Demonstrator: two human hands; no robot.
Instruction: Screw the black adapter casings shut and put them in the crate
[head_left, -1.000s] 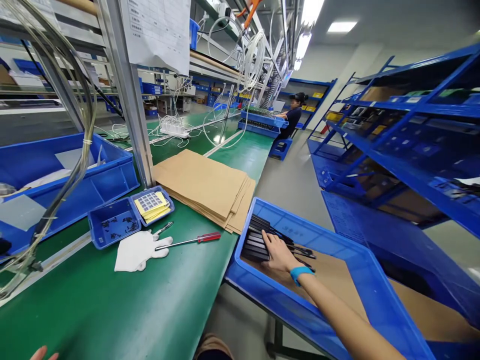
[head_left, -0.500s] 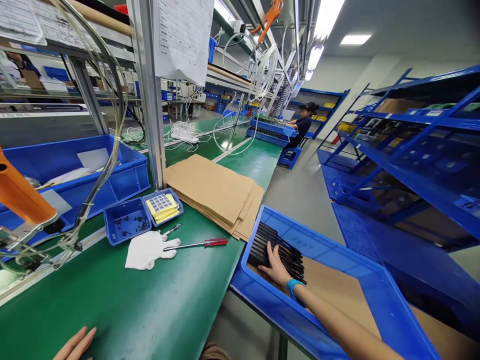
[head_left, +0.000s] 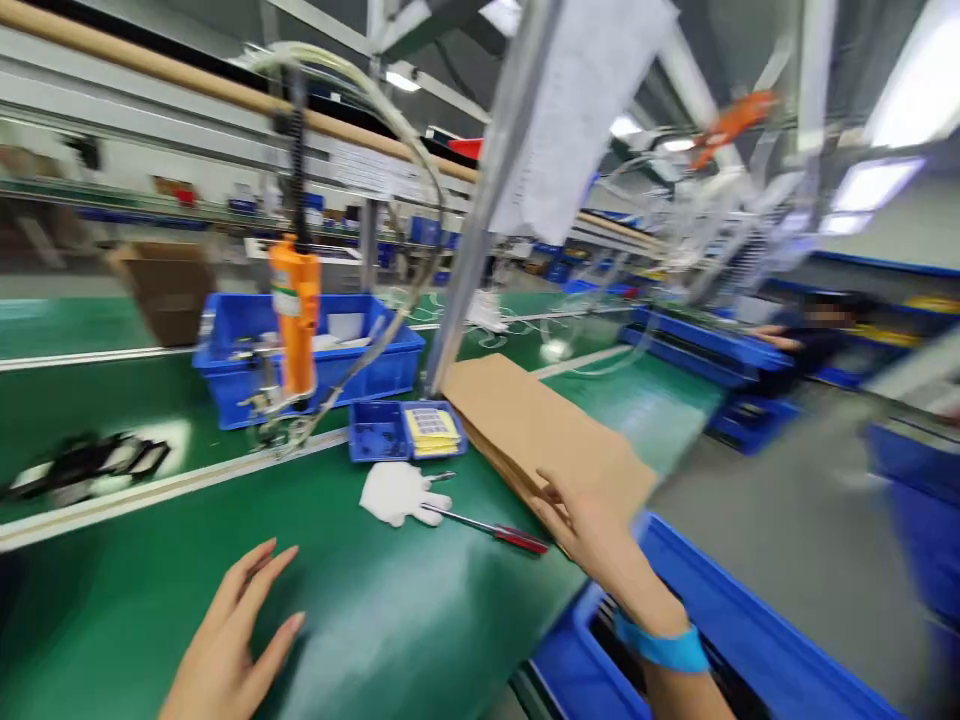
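My left hand (head_left: 238, 640) is over the green bench top (head_left: 360, 610), its fingers spread and nothing in them. My right hand (head_left: 600, 535), with a blue wristband, is in front of the stack of brown cardboard sheets (head_left: 547, 420). Its fingers are apart and I see nothing held; whether it touches the cardboard I cannot tell. Just left of it lies a screwdriver (head_left: 517, 540) with a red handle, its shaft tip on a white glove (head_left: 397, 493). Below the right forearm, the blue bin (head_left: 742, 610) holds dark parts, mostly hidden by the arm.
A small blue tray (head_left: 373, 440) holds tiny dark pieces beside yellow label sheets (head_left: 433, 428). Behind stands a blue crate (head_left: 375, 350), with an orange power screwdriver (head_left: 296, 320) hanging before it. Blurred black parts (head_left: 90, 465) lie far left. Another person (head_left: 810, 340) sits further along the bench.
My right hand has left the black parts in the bin and come up over the bench by the cardboard. My left hand has come further into view. The view has swung left.
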